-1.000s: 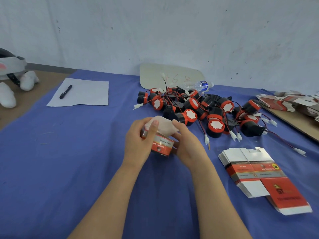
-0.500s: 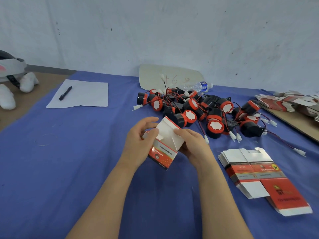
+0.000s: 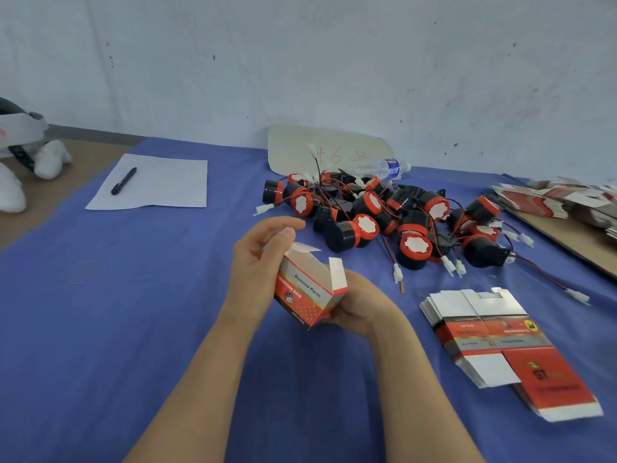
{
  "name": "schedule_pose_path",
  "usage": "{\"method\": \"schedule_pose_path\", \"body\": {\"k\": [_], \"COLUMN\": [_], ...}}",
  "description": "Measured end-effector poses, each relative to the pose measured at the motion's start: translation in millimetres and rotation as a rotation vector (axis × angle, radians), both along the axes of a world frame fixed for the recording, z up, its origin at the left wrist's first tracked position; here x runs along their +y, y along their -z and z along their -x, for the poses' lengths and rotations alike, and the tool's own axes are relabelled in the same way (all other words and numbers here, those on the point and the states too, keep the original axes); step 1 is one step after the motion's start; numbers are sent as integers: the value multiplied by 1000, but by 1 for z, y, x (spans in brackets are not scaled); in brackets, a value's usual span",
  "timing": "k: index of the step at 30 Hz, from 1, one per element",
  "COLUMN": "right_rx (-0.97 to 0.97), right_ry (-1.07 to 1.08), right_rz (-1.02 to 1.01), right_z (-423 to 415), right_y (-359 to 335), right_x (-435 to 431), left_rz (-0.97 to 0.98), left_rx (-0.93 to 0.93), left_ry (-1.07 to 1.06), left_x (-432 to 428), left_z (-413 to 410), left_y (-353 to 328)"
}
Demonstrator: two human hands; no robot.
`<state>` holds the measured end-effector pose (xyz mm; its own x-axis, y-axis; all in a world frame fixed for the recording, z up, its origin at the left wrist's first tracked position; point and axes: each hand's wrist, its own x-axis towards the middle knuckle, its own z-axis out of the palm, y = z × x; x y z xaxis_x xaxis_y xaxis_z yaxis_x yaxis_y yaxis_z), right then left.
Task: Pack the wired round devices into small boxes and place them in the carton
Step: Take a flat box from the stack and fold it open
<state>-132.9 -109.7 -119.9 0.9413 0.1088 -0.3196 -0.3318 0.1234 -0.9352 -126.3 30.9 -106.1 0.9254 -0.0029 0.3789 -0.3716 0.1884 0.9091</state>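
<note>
1. Worktop (image 3: 100,312): covered in blue cloth and carries all the stock. No carton is in view, so where the finished boxes go cannot be confirmed.
2. Pile of wired round devices (image 3: 412,218): lies far right of the hands, with the leads crossed and tangled. Risk: lifting one device may drag its neighbours or snag a plug.
3. Stack of flat boxes (image 3: 494,332): lies near right, fanned and untidy. Risk: a passing forearm could push it off.
4. Small box (image 3: 307,295): held tilted above the worktop, top flaps open, apparently empty. Risk: the lower end may not be tucked shut, so a device could fall through.
5. Left hand (image 3: 257,262): holds the small box's left side, thumb by a flap.
6. Right hand (image 3: 364,302): cups the lower right end in curled fingers. Risk: squeezing may crush the thin card.
</note>
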Motion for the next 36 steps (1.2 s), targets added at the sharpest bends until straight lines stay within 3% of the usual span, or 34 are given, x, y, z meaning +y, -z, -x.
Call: {"method": "schedule_pose_path", "body": {"k": [4, 7, 9, 12, 15, 20, 23, 25, 27, 30, 36], "right_rx": [-10, -84, -156, -320, -466, -513, -414, -334, -300, -295, -385], "right_ry": [186, 479, 490, 381, 452, 695, 695, 644, 578, 504, 302], "right_rz": [-128, -250, -110, 296, 526, 642, 698, 862, 976, 908, 887], "right_z": [-4, -14, -14, -12, -16, -17, -20, -21, -20, -20, -20], "right_y": [-9, -9, -9, 2, 10, 11, 17, 21, 23, 18, 18], "right_x": [4, -6, -8, 0, 3, -4, -11, -14, -15, -12, -1], "left_rz": [-14, -213, -391, -562, -818, -517, -359, -287, -381, -579, -533], "left_rx": [-63, -107, -151, -110, -129, 18, 157, 268, 303, 264, 184], "left_ry": [-88, -223, -209, -107, -221, -312, -356, -343, -329, -306, -278], "left_x": [-6, -12, -16, -17, -13, -13, -11, -9, -7, -9, -15], "left_z": [1, -4, -7, -16, -24, -21, -22, -25, -27, -25, -21], "left_y": [-1, 11, 23, 41, 52, 46, 43, 43, 45, 46, 40]}}
